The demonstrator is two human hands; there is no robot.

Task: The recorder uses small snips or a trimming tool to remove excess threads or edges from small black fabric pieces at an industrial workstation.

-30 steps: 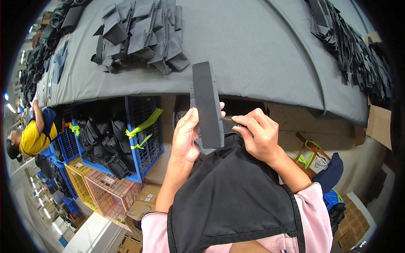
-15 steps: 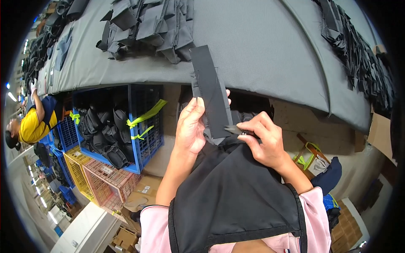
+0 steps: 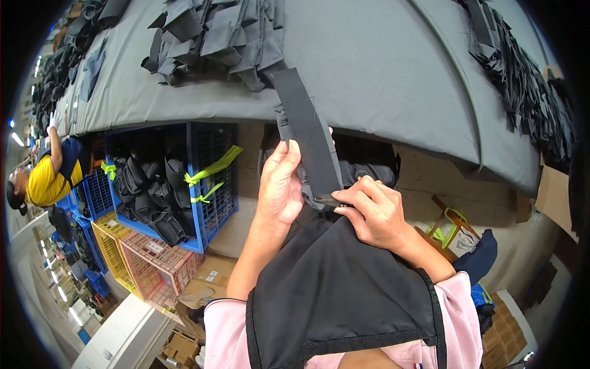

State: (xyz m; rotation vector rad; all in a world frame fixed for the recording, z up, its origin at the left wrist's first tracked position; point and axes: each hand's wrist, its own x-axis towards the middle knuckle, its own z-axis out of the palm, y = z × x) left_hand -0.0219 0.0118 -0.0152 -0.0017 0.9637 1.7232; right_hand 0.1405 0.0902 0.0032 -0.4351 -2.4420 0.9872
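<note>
Dark grey strip (image 3: 305,132) held up in front of the table's (image 3: 375,74) near edge, long axis 11 to 5 o'clock. Left hand (image 3: 283,190) at its 7 o'clock side: grip clamped on the strip, thumb in front. Right hand (image 3: 375,212) at 5 o'clock, grip pinched on a small metal tool (image 3: 329,201), perhaps snips; tip at strip's lower end, contact unclear. Folded grey pieces (image 3: 227,37) at 11 o'clock.

Step in hand, my reading: trimming that end. Next move calls for a steady left grip and fine right-hand tip control, clear of the cloth body.
</note>
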